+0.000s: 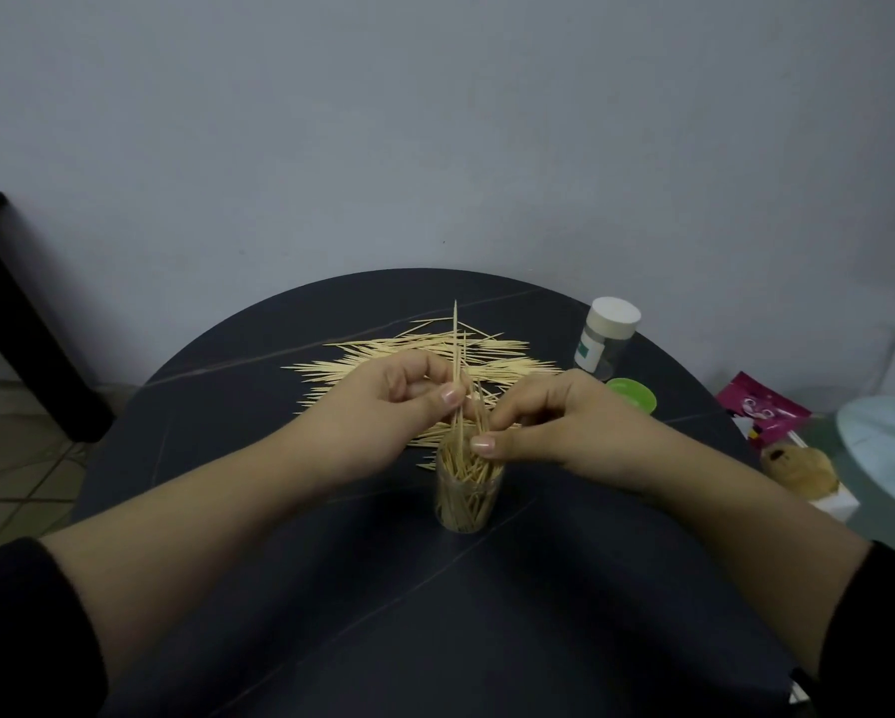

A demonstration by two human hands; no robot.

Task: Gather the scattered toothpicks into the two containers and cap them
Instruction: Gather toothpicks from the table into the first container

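Neighbouring toothpicks (424,349): green lid (632,393), snack packet (761,412).

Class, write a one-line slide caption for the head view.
Left hand and right hand feed toothpicks into the open container, loose pile behind.

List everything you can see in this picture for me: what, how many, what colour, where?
table: one, black, round, under everything.
open container: one, clear, part-filled with toothpicks, centre of table.
upright toothpicks: a few, pale wood, sticking up from the open container.
loose toothpicks: many, pale wood, heaped beyond the hands.
capped container: one, clear with white cap, table's far right.
green lid: one, bright green, near the capped container.
pink packet: one, right of the table.
left hand: one, black sleeve, grip pinching the upright toothpicks.
right hand: one, black sleeve, grip pinching them at the container's mouth.
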